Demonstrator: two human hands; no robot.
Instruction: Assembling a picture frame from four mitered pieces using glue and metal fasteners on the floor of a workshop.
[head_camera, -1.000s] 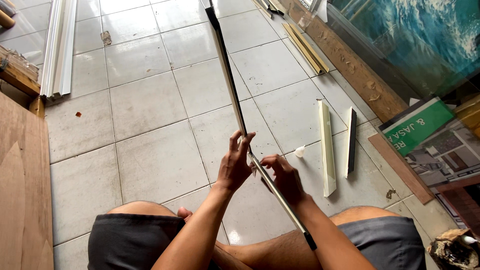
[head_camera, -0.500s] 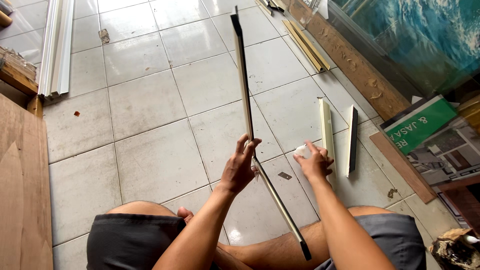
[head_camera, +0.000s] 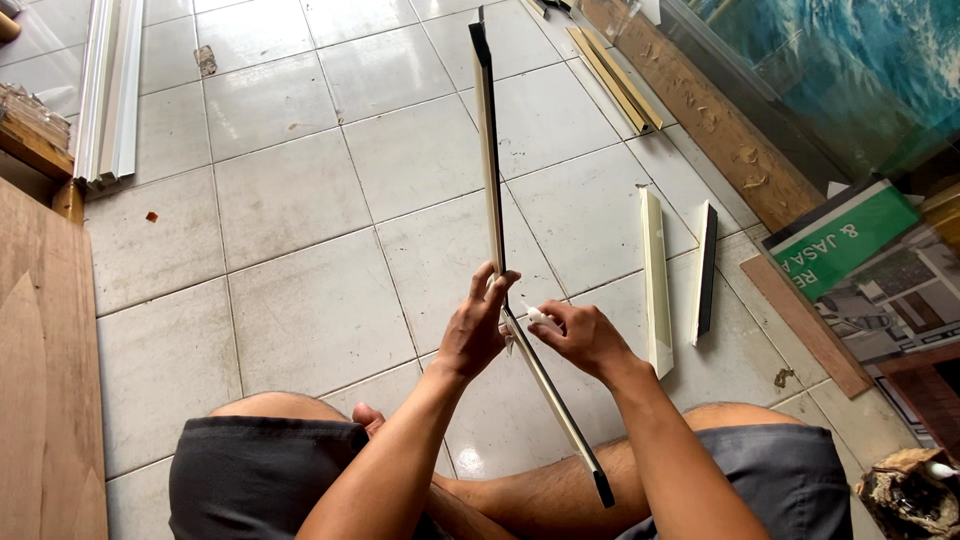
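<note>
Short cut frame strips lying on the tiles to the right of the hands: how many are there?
2. A cream strip lies nearest the right hand; a dark-edged strip lies just right of it, apart. Longer strips lie farther off; others may be out of frame.

Seated on tiled floor (head_camera: 290, 200), knees left and right at bottom of view. Two long strips (head_camera: 492, 170) joined at an angle above the lap: one running forward from the hands, the other back toward the right knee. Left hand (head_camera: 476, 325) gripping the strips at the joint; right hand (head_camera: 580, 338) just right of it, pinching a small piece (head_camera: 538, 317) against the joint. On floor right of the hands: two short strips (head_camera: 655, 280) side by side, near each other. Farther right: a plank (head_camera: 720, 130) along the glass wall, a printed board (head_camera: 845, 240) behind the glass. Far left: a wooden panel (head_camera: 45, 380); beyond it, a bundle of rails (head_camera: 108, 90).
</note>
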